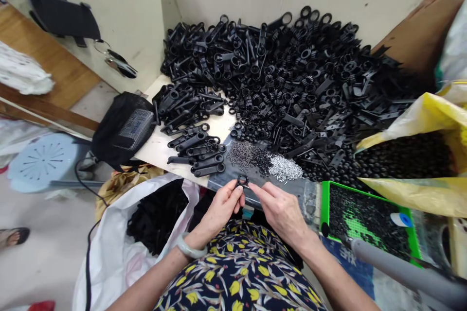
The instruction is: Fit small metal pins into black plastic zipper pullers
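Note:
Near the table's front edge, my left hand (226, 200) pinches a small black ring-shaped part (242, 180) between thumb and fingers. My right hand (279, 204) is at the part's right side, its fingers bent together with the index fingertip beside the ring; whether it holds a tiny piece is too small to tell. Just beyond the hands lie a pile of silvery pins (285, 168) and a pile of small dark grey pieces (241, 154). Black arm-shaped parts (208, 160) lie in a rough row to the left of these piles.
A large heap of black parts (277, 68) fills the back. At right are a green tray (326, 204) of small black pieces, a yellow bag (404, 189) and a grey bar (386, 262). A black pouch (126, 129) and a white sack (105, 248) are at left.

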`<act>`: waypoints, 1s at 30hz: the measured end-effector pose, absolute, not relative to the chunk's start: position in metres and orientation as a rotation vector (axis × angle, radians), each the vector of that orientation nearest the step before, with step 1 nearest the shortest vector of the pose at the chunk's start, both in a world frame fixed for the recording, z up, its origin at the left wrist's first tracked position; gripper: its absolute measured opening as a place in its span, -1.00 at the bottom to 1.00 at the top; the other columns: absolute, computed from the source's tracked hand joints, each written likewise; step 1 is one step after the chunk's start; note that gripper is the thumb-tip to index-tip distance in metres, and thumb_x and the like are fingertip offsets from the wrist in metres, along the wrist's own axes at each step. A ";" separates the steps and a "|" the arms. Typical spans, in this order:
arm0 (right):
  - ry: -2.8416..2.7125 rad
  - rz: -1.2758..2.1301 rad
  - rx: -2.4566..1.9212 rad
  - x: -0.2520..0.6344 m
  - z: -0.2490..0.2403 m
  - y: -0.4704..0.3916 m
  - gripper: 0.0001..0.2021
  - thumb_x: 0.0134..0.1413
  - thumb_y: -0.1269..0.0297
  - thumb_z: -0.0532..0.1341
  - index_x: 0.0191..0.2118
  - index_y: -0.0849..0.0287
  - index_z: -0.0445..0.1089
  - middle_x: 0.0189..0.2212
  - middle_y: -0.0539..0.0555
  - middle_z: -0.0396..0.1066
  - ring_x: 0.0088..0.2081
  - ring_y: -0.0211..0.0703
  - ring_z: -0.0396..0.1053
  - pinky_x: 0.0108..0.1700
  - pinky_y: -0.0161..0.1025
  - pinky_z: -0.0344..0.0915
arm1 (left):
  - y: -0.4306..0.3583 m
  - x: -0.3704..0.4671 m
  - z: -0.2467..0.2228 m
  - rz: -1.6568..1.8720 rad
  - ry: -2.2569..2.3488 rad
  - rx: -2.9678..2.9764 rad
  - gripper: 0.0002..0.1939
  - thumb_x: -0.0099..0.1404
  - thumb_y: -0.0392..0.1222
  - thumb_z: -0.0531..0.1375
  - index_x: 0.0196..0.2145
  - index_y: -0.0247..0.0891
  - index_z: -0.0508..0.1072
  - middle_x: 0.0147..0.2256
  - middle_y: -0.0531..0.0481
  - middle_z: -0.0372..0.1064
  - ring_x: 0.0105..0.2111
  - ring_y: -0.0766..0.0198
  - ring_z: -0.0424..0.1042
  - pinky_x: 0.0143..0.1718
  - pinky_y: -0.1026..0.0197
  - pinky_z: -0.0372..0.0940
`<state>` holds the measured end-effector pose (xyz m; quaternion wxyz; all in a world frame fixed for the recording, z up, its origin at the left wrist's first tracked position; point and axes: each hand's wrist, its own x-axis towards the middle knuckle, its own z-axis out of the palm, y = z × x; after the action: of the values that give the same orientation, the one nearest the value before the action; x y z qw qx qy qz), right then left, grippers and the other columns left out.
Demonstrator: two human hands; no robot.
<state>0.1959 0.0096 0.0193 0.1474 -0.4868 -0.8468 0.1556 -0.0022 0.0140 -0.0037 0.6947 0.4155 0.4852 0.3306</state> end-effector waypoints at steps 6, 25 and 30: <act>-2.447 0.403 -1.416 0.194 0.020 0.010 -0.61 0.44 0.44 0.03 0.24 0.07 0.40 -0.29 0.09 0.47 -0.27 -0.16 0.42 -0.27 -0.28 0.33 | 0.015 -0.001 -0.005 0.747 1.102 0.931 -0.62 0.47 0.15 0.09 -0.27 -0.23 0.37 -0.47 0.11 0.31 -0.55 0.40 0.16 -0.49 0.32 0.07; -2.500 0.529 -1.537 0.188 0.018 0.010 -0.60 0.44 0.45 0.03 0.25 0.07 0.39 -0.29 0.03 0.49 -0.32 -0.25 0.48 -0.30 -0.36 0.28 | 0.009 0.008 -0.016 0.810 1.217 0.954 -0.66 0.48 0.10 0.06 -0.14 -0.24 0.38 -0.51 0.16 0.19 -0.57 0.39 0.10 -0.54 0.33 0.02; -2.616 0.420 -1.620 0.186 0.016 0.007 -0.59 0.39 0.47 0.07 0.26 0.10 0.36 -0.23 0.05 0.53 -0.30 -0.25 0.50 -0.36 -0.35 0.27 | 0.010 0.013 -0.020 0.788 1.371 1.139 -0.72 0.47 0.02 0.05 -0.27 -0.22 0.35 -0.52 0.13 0.23 -0.52 0.34 0.19 -0.45 0.29 0.10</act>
<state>0.1857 0.0073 0.0156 0.0183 -0.5216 -0.8422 0.1352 0.0128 0.0097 -0.0204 0.5617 0.4837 0.5819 0.3345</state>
